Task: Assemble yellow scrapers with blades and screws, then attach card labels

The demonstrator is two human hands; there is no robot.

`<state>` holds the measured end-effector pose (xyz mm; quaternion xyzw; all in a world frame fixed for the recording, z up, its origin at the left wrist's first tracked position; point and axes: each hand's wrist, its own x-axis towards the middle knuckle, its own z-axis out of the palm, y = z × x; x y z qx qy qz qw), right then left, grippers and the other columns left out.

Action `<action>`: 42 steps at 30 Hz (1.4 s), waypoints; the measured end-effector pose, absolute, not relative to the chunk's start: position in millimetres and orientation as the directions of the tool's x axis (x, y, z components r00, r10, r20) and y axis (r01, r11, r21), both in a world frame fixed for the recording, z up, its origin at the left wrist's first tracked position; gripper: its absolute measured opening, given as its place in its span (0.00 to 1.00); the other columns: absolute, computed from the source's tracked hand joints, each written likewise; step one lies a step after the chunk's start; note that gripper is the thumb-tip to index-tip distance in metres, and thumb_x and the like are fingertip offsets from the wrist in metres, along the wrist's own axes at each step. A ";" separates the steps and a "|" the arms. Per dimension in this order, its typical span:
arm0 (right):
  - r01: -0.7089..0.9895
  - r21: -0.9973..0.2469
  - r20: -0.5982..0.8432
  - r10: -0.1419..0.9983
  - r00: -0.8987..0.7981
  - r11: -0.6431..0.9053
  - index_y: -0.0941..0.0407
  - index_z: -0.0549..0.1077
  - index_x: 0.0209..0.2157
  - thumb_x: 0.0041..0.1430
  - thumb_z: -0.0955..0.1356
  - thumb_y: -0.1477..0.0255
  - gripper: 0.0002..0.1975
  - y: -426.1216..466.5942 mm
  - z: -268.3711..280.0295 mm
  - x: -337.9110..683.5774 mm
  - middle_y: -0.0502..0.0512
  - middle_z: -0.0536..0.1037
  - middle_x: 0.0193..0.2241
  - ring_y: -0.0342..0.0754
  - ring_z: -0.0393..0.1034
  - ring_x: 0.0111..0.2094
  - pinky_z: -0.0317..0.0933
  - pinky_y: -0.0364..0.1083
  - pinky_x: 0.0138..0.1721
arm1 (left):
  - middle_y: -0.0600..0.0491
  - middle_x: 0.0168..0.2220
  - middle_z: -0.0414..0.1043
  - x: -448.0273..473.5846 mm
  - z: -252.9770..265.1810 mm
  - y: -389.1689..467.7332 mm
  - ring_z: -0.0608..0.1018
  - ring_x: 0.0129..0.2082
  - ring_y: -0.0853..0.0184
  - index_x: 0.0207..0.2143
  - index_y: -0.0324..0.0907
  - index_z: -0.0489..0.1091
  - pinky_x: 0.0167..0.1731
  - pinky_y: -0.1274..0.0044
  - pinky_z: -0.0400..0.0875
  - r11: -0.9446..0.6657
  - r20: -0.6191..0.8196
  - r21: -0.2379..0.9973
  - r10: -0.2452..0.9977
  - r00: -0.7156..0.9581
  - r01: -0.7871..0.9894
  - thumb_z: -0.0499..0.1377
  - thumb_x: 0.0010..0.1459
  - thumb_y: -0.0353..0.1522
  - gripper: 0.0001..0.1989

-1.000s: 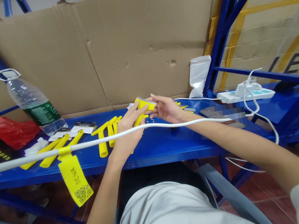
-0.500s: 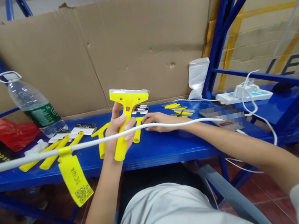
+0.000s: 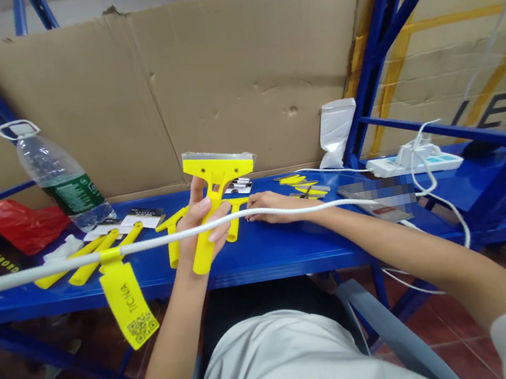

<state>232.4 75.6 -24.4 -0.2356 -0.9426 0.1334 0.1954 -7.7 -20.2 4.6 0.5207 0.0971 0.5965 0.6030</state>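
A yellow scraper (image 3: 218,168) with a wide blade head is raised above the table, blade end up. My left hand (image 3: 196,218) is closed round its handle. My right hand (image 3: 269,203) rests low over the table, fingers curled together; a white cable crosses in front, and anything in them is hidden. Just left of these fingers lies another yellow scraper (image 3: 234,224). One more yellow scraper (image 3: 173,246) is partly behind my left hand. Beyond the held scraper lie small black-and-white pieces (image 3: 238,185). Several yellow blade parts (image 3: 312,189) lie right of my right hand.
A white cable (image 3: 71,266) with a yellow tag (image 3: 129,306) hangs across the view. On the blue table (image 3: 265,259) are yellow handles (image 3: 94,260), a water bottle (image 3: 66,183), a red bag (image 3: 21,220) and a power strip (image 3: 415,162). Cardboard (image 3: 237,74) stands behind.
My left hand tilts the scraper slightly, its head a little lower and its blade edge turned. My right hand has shifted slightly to the right, away from the scraper beside it.
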 end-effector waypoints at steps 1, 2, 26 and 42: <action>0.391 -0.340 0.307 0.494 -0.814 0.855 0.56 0.87 0.48 0.74 0.70 0.71 0.11 76.3 -24.9 232.3 0.62 0.87 0.48 0.55 0.80 0.49 0.71 0.52 0.56 | 0.50 0.49 0.79 -7.8 4.4 -20.2 0.53 0.19 0.80 0.62 0.60 0.79 0.11 0.84 0.45 -0.255 0.504 0.744 0.821 0.269 -0.617 0.71 0.61 0.39 0.26; 0.388 -0.337 0.308 0.490 -0.815 0.858 0.55 0.87 0.48 0.74 0.70 0.71 0.11 77.1 -25.6 232.3 0.62 0.87 0.49 0.55 0.79 0.49 0.70 0.52 0.56 | 0.50 0.48 0.79 -7.9 4.1 -20.2 0.54 0.19 0.79 0.62 0.60 0.79 0.11 0.84 0.46 -0.254 0.501 0.746 0.823 0.268 -0.616 0.71 0.61 0.39 0.26; 0.450 -0.398 0.257 0.568 -0.782 0.799 0.54 0.83 0.43 0.70 0.72 0.75 0.05 67.4 -24.9 228.2 0.55 0.84 0.42 0.51 0.76 0.40 0.68 0.48 0.49 | 0.50 0.51 0.81 -4.6 10.2 -24.5 0.65 0.19 0.80 0.65 0.54 0.77 0.12 0.88 0.57 -0.053 0.384 0.701 0.868 0.314 -0.712 0.69 0.57 0.26 0.34; 0.384 -0.443 0.208 0.509 -0.835 0.810 0.54 0.83 0.43 0.73 0.73 0.70 0.04 65.6 -17.2 230.9 0.53 0.85 0.40 0.49 0.76 0.37 0.68 0.46 0.44 | 0.46 0.53 0.81 1.4 19.0 -25.3 0.76 0.24 0.78 0.72 0.52 0.70 0.16 0.91 0.65 0.124 0.211 0.656 0.917 0.339 -0.744 0.59 0.69 0.21 0.33</action>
